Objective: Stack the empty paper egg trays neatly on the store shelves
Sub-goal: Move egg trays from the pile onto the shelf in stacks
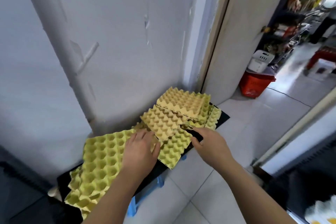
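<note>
Here, right under your left hand [140, 152] lies a yellow-green egg tray [101, 154], cups up. More crooked yellow-green trays [76, 198] stick out beneath it, back toward your left elbow. Between your two hands sits a second yellow-green tray [172, 152], one corner hanging over the near edge of the board it rests on. Just past your left hand a tan tray [161, 123] leans on it, bumps up. Beyond that a tan stack [180, 103] rests higher, lying over some pale green trays [214, 116] farthest from you.

Your left hand is spread, palm down, and its fingers rest across the seam where the tray beneath it meets the tan tray. Your right hand [209, 143] reaches to the right edge of the middle tray with the thumb toward it. I cannot tell whether it pinches anything, because its fingers are hidden.

All the trays lie on a black board [222, 117] that runs along a white wall [109, 42] ahead of both hands. A blue stool [133, 207] shows under the board's near edge, below your left forearm. To the right of your right hand is pale tiled floor [254, 132]. Past that stands a door frame [218, 42], and farther off a red basket [254, 83] and blurred store shelves [285, 23].
</note>
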Available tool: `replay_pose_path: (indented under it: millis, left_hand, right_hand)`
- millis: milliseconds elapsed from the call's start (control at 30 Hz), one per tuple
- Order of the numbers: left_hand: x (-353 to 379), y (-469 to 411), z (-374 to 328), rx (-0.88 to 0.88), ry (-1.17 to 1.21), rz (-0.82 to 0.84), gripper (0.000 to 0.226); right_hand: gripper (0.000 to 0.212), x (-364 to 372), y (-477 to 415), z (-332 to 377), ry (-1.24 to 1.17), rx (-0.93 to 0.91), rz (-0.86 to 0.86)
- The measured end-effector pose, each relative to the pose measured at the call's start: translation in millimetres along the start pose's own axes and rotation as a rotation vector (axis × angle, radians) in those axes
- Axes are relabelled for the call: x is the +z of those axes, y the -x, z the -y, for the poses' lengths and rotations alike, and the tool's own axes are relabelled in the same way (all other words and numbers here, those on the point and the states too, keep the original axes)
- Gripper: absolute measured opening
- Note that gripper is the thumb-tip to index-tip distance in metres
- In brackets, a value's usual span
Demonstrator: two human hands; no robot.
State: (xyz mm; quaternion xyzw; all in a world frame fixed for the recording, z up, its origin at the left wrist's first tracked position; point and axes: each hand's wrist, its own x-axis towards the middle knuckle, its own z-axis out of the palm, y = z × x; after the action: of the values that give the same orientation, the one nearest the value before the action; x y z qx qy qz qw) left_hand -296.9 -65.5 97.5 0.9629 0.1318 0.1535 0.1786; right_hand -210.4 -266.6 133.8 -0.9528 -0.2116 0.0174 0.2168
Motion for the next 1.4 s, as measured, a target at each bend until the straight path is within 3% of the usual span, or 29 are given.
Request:
replay_pose_path:
  millis: [300, 500, 800, 933, 1167, 1267, 1400]
  left_hand:
    - [81.1, -122.6, -4.8, -0.001, -0.019, 0.134, 0.042]
    - [122.3, -212.8, 9.9, -0.019, -0.045, 0.272, 0.049]
    - [193.3, -318.0, 12.1, -0.183, -0.002, 0.436, 0.062]
    - [227.7, -358.0, 13.6, -0.309, -0.004, 0.47, 0.075]
    - [290.5, -410.9, 36.1, -0.432, -0.026, 0.519, 0.102]
    - [310.4, -426.1, 52.5, -0.49, -0.031, 0.568, 0.112]
    - [332.4, -441.7, 75.9, -0.561, 0.094, 0.636, 0.122]
  right_hand:
    - [0.028, 7.3, -111.7, -54.7, -0.023, 0.171, 0.01]
    - [0.044, 27.5, -192.2, -90.8, -0.088, 0.306, 0.037]
    - [0.043, 52.5, -288.8, -149.0, -0.241, 0.44, 0.114]
    - [0.051, 75.9, -330.8, -185.5, -0.298, 0.462, 0.216]
    - [0.083, 127.5, -383.2, -236.1, -0.353, 0.518, 0.365]
    - [0.085, 150.1, -393.9, -247.6, -0.393, 0.571, 0.409]
    - [0.096, 176.5, -401.9, -255.0, -0.482, 0.645, 0.424]
